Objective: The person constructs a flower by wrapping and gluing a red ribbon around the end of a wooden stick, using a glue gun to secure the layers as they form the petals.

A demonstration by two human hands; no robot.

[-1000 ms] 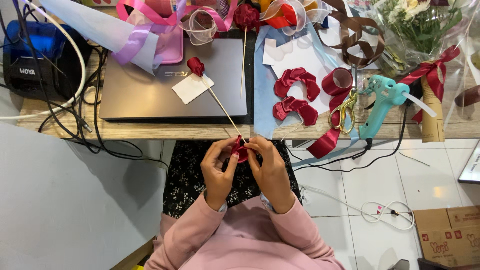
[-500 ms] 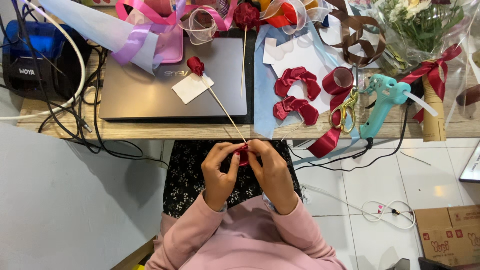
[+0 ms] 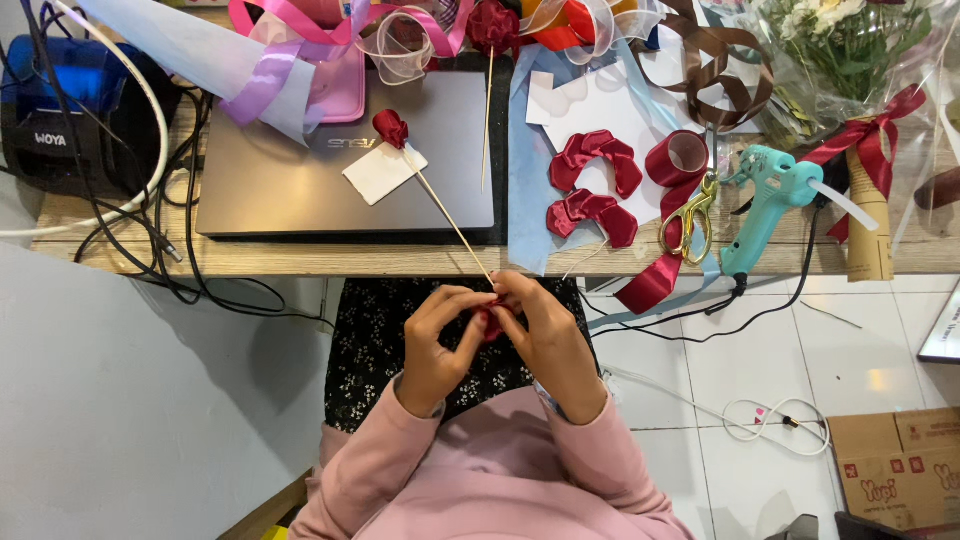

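**Ribbon rose work, hands down in the lap**

Packages first: there's a brown cardboard box (image 3: 893, 458) on the floor tiles at bottom right, cut off by the frame edge, with red print on its side. A white blank card (image 3: 378, 172) lies on the closed grey laptop (image 3: 300, 170), right by a finished red ribbon rose on a stick (image 3: 391, 128). Top left sits a black and blue case (image 3: 75, 110) with a white label, half buried in black cables.

Hard to see: the dark red ribbon piece (image 3: 491, 322) is mostly covered by fingers, so its shape is anyone's guess. The bouquet in clear wrap (image 3: 850, 50) at top right runs out of the shot.

Hands: the left hand (image 3: 440, 340) and right hand (image 3: 545, 335) meet just below the counter (image 3: 300, 258) edge, over the dark floral skirt. Both are curled in, fingertips pinching that ribbon piece between them, not fists, more of a fine pinch.

On the counter: teal glue gun (image 3: 770, 190), gold scissors (image 3: 688, 215), a roll of red satin ribbon (image 3: 680, 160), two ruffled red ribbon bits (image 3: 590, 185).
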